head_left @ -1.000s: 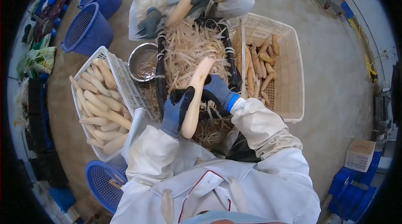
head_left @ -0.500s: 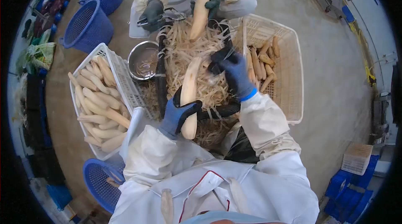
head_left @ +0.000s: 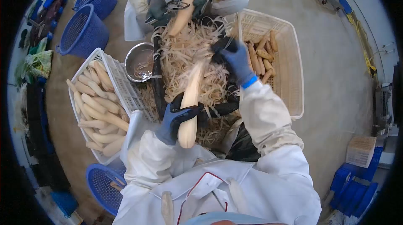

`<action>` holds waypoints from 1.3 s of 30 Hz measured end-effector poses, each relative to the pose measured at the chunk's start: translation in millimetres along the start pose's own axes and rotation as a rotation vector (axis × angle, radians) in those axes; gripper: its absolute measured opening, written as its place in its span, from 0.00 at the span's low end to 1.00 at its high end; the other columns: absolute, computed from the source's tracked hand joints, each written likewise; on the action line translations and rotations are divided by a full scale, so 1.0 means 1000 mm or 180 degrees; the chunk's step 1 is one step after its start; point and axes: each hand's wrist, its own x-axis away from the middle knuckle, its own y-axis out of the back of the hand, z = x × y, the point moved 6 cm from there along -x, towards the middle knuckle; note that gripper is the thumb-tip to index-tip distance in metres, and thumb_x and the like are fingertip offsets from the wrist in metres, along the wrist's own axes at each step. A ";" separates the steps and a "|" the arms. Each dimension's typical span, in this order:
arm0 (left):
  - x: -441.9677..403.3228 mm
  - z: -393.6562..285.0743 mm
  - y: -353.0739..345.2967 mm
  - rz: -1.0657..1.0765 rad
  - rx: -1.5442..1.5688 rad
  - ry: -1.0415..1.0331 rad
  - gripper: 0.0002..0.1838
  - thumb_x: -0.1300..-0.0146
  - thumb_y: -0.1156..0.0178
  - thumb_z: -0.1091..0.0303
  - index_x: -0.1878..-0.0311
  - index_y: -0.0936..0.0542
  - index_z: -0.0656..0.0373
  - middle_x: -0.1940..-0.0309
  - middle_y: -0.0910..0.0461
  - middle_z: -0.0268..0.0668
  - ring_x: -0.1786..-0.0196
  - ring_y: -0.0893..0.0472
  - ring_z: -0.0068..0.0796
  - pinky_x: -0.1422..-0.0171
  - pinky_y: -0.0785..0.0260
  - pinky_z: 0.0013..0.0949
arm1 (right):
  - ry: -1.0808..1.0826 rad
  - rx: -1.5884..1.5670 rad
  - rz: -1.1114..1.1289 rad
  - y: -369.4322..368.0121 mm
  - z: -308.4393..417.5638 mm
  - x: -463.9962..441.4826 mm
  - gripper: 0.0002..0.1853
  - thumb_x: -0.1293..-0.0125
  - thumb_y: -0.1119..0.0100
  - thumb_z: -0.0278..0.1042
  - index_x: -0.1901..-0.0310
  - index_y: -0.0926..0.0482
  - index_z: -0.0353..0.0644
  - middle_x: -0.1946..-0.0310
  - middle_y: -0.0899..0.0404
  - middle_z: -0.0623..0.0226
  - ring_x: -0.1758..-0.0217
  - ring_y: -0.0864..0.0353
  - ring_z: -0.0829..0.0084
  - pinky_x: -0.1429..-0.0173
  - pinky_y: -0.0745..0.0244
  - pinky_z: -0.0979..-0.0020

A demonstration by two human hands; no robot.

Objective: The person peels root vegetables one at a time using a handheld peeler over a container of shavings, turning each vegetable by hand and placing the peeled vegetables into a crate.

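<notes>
Left hand (head_left: pixel 175 117), blue-and-black gloved, is wrapped round a long, pale, smooth root (head_left: pixel 192 90)

The root is held aslant, its far end over a heap of cream, ribbon-like peelings (head_left: pixel 184 50). Near that end is seen the blurred right hand (head_left: pixel 235 59), likewise gloved; how far it is open, or whether anything is gripped, cannot be told. Were the root slick, the hold could be lost and the root dropped.

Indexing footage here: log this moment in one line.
left hand: holding pale root; right hand: by peelings, grip unclear; left crate: pale roots; right crate: browner roots
</notes>
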 end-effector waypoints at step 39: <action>0.013 -0.017 -0.026 0.0312 -0.0113 0.0021 0.35 0.50 0.34 0.70 0.35 0.31 0.61 0.56 0.21 0.36 0.57 0.19 0.29 0.54 0.26 0.31 | 0.0159 -0.0172 -0.0512 0.072 0.007 -0.038 0.09 0.43 0.32 0.27 0.62 0.20 0.35 0.73 0.18 0.68 0.72 0.19 0.74 0.65 0.24 0.73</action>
